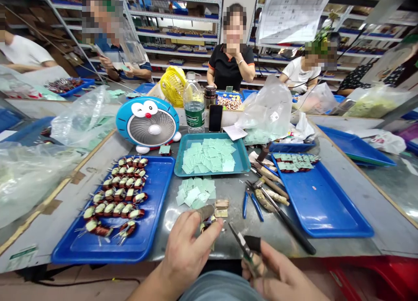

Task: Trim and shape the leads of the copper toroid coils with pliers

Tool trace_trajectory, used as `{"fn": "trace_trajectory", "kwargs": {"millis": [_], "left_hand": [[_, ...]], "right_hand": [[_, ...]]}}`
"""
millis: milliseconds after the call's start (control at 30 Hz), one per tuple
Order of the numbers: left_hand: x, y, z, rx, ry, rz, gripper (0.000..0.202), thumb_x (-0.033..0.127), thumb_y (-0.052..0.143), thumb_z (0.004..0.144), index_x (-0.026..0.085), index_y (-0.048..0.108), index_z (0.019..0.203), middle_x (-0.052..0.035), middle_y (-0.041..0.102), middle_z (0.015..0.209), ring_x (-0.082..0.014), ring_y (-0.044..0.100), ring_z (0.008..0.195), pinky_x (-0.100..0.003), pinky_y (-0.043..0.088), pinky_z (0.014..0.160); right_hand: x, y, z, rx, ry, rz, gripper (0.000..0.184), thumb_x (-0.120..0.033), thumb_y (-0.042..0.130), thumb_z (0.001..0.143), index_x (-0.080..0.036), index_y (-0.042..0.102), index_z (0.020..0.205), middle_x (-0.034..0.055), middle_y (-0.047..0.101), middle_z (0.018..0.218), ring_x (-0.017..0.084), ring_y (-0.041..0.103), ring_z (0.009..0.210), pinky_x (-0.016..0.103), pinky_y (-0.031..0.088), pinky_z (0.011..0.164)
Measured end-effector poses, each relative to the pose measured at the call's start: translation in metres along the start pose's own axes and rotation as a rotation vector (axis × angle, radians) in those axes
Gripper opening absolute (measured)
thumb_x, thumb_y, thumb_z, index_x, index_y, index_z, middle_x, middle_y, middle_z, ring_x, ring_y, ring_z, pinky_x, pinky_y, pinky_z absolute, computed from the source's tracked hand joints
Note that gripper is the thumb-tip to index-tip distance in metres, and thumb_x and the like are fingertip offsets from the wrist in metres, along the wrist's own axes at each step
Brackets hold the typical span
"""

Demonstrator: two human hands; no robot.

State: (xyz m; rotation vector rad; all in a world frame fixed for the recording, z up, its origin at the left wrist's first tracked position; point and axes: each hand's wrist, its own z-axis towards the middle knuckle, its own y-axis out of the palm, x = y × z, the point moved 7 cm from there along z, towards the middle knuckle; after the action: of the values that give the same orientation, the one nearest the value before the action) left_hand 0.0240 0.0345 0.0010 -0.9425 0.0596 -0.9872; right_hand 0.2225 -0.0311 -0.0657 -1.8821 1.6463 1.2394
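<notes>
My left hand is closed in a pinch on a small wound coil part, its wire leads sticking out to the right. A grey cot covers one fingertip. My right hand grips a pair of small cutters, jaws pointing up-left toward the coil and a short gap away. Both hands hover over the table's near edge. Loose green paper squares lie just beyond my left hand.
A blue tray at left holds rows of several coils. A teal tray holds green squares. A blue tray sits right, with pliers and tools beside it. A fan, bottle, phone and bags stand behind. Other people sit across.
</notes>
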Motion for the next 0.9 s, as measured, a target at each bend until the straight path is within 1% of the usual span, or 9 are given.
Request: {"fn": "trace_trajectory", "kwargs": {"millis": [167,300,400,500,600,667,767,833,900], "left_hand": [[0.001,-0.004,0.006,0.02,0.001,-0.006,0.048,-0.004,0.06,0.082,0.018,0.065,0.124,-0.0126,0.059,0.115,-0.0207,0.056,0.102,-0.033,0.049,0.084],[0.002,-0.004,0.007,0.028,0.011,-0.005,0.047,-0.005,0.06,0.082,0.018,0.066,0.123,-0.0129,0.059,0.118,-0.0215,0.056,0.105,-0.034,0.049,0.088],[0.003,-0.005,0.006,0.042,0.022,-0.004,0.047,-0.005,0.059,0.081,0.018,0.067,0.122,-0.0123,0.059,0.117,-0.021,0.056,0.105,-0.033,0.049,0.088],[0.0,-0.005,0.006,0.021,-0.033,-0.025,0.049,-0.003,0.058,0.084,0.021,0.065,0.126,-0.0105,0.061,0.113,-0.0181,0.058,0.101,-0.029,0.05,0.086],[-0.014,0.001,0.009,-0.088,-0.255,-0.194,0.04,0.01,0.061,0.09,0.025,0.064,0.127,-0.0054,0.065,0.1,-0.0138,0.062,0.09,-0.024,0.052,0.08],[-0.025,0.011,0.007,-0.244,-0.51,-0.437,0.03,0.025,0.064,0.092,0.027,0.063,0.122,-0.0024,0.068,0.097,-0.0126,0.065,0.087,-0.023,0.054,0.08],[-0.025,0.028,-0.003,-0.436,-0.861,-0.896,0.033,0.043,0.063,0.092,0.025,0.06,0.121,-0.0017,0.066,0.095,-0.0115,0.066,0.081,-0.022,0.056,0.074],[-0.019,0.033,-0.008,-0.482,-0.966,-1.124,0.04,0.048,0.062,0.092,0.023,0.058,0.123,-0.0012,0.063,0.088,-0.0105,0.063,0.073,-0.022,0.056,0.068],[-0.016,0.034,-0.011,-0.493,-0.971,-1.193,0.042,0.049,0.06,0.093,0.023,0.056,0.126,-0.0023,0.063,0.089,-0.0104,0.063,0.073,-0.023,0.056,0.07]], "right_hand": [[-0.027,-0.003,-0.005,0.205,-0.057,-0.456,0.019,-0.028,0.064,0.082,-0.021,0.067,0.098,0.0042,0.065,0.099,0.022,0.059,0.097,0.03,0.046,0.089],[-0.038,0.01,-0.003,0.189,-0.123,-0.616,0.016,-0.021,0.06,0.081,-0.021,0.064,0.096,0.0041,0.065,0.102,0.022,0.06,0.098,0.029,0.047,0.091],[-0.039,0.018,0.004,0.167,-0.196,-0.697,0.012,-0.017,0.057,0.084,-0.022,0.061,0.094,0.0027,0.065,0.099,0.019,0.061,0.093,0.026,0.049,0.085],[-0.037,0.019,0.009,0.175,-0.281,-0.812,0.016,-0.016,0.054,0.086,-0.02,0.059,0.101,0.0046,0.064,0.099,0.019,0.062,0.092,0.027,0.05,0.084],[-0.04,0.013,0.008,0.249,-0.359,-0.986,0.027,-0.013,0.052,0.087,-0.019,0.057,0.113,0.0095,0.062,0.107,0.023,0.062,0.1,0.034,0.051,0.09],[-0.044,0.011,0.005,0.27,-0.407,-1.105,0.033,-0.01,0.05,0.087,-0.019,0.056,0.118,0.0107,0.06,0.106,0.025,0.062,0.099,0.037,0.052,0.088],[-0.05,0.011,0.003,0.238,-0.486,-1.204,0.045,-0.008,0.05,0.086,-0.019,0.052,0.13,0.0109,0.059,0.105,0.025,0.063,0.095,0.037,0.054,0.084],[-0.052,0.011,0.003,0.212,-0.499,-1.209,0.047,-0.009,0.051,0.086,-0.02,0.05,0.132,0.011,0.06,0.106,0.025,0.063,0.092,0.037,0.054,0.082],[-0.05,0.011,0.006,0.193,-0.476,-1.176,0.038,-0.01,0.05,0.088,-0.02,0.053,0.124,0.0106,0.059,0.104,0.025,0.062,0.091,0.037,0.054,0.081]]}}
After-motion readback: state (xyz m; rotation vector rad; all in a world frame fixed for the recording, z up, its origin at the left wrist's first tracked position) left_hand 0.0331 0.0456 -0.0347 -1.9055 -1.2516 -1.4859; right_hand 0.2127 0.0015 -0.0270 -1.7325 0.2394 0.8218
